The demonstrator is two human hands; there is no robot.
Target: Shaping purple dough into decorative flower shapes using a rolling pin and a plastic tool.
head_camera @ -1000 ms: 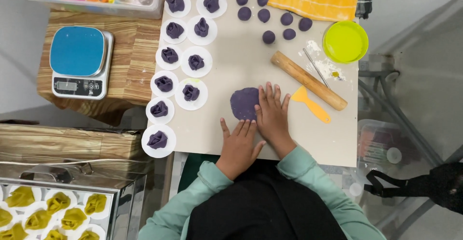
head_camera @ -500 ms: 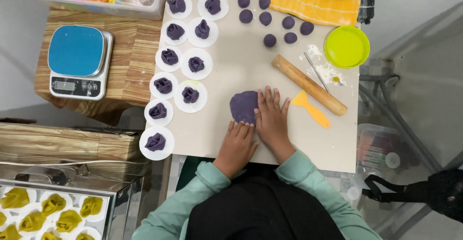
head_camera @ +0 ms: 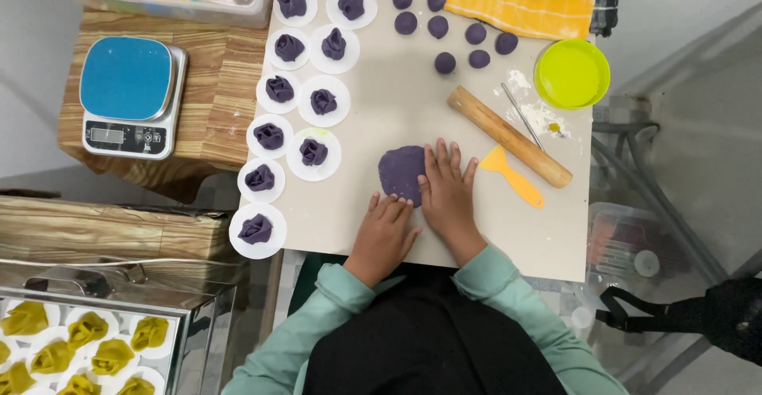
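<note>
A flattened purple dough disc lies on the beige board. My right hand rests flat with its fingers spread, covering the disc's right edge. My left hand lies flat on the board just below the disc, fingertips touching its lower edge. Neither hand grips anything. A wooden rolling pin and a yellow plastic scraper lie to the right of my right hand.
Several shaped purple buns on white paper rounds line the board's left side; purple dough balls sit further up. A green bowl, orange cloth, a blue-topped kitchen scale and a tray of yellow buns surround the board.
Both hands have stayed pressed at the purple disc with almost no shift. The view has drifted slightly.
</note>
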